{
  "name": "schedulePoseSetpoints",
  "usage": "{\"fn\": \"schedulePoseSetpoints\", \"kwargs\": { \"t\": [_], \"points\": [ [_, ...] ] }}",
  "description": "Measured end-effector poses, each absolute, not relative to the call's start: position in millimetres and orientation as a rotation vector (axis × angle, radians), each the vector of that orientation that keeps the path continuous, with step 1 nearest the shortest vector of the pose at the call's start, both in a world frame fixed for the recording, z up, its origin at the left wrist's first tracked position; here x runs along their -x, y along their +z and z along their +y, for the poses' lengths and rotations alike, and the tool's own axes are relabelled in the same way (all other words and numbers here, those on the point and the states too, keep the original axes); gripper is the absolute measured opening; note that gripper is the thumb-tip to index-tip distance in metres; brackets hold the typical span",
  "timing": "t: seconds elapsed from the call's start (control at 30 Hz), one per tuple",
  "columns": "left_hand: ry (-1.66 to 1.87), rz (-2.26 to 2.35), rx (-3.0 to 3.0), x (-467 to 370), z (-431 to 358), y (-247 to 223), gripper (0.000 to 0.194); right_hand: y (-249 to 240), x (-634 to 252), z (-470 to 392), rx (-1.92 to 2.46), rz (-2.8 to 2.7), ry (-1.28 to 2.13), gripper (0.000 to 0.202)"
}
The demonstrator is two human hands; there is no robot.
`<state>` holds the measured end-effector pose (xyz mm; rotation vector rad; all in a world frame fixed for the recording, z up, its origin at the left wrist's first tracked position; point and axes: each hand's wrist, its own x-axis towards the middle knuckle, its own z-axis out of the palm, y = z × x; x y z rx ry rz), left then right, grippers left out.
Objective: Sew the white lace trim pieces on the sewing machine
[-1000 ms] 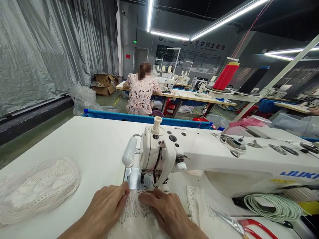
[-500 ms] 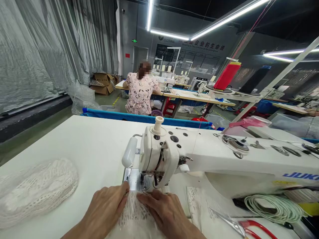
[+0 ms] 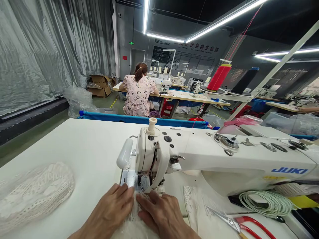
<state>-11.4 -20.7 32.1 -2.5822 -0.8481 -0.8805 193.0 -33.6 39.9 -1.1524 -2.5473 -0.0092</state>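
Observation:
A white sewing machine (image 3: 194, 149) stands in front of me, its presser foot (image 3: 143, 182) over the metal plate (image 3: 129, 177). White lace fabric (image 3: 133, 214) runs from the table's near edge up to the presser foot. On its left side my left hand (image 3: 113, 205) presses and grips the lace, its fingers bent together. From the right, my right hand (image 3: 161, 210) has its fingers closed on the same lace, index finger close to the foot. Exactly how the fingers pinch the fabric is partly hidden.
A pile of white lace (image 3: 37, 196) lies on the left of the table. To the right are a lace piece (image 3: 190, 202), red-handled scissors (image 3: 239, 225) and coiled pale cord (image 3: 267, 204). A person (image 3: 138, 91) sits at a table ahead, beyond a blue cloth edge (image 3: 139, 119).
My left hand has shifted right and its fingers now lie closer to my right hand, covering more of the lace. The whole view has moved slightly.

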Motion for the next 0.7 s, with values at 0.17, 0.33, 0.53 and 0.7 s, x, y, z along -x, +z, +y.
{"fn": "schedulePoseSetpoints", "kwargs": {
  "t": [0.17,0.33,0.53,0.7],
  "points": [
    [-0.896,-0.905,2.601,7,-29,38,0.03,39,-194,-34,1.086,-2.431,-0.239,0.034],
    [-0.813,-1.007,2.578,4,-35,41,0.027,36,-191,-31,0.907,-2.304,-0.292,0.013],
    [-0.939,-1.141,2.748,10,-18,9,0.026,29,-191,-24,0.843,-2.238,-0.364,0.025],
    [-1.124,-1.325,2.857,8,4,-8,0.023,34,-199,-18,0.968,-2.299,-0.341,0.008]
  ]
}}
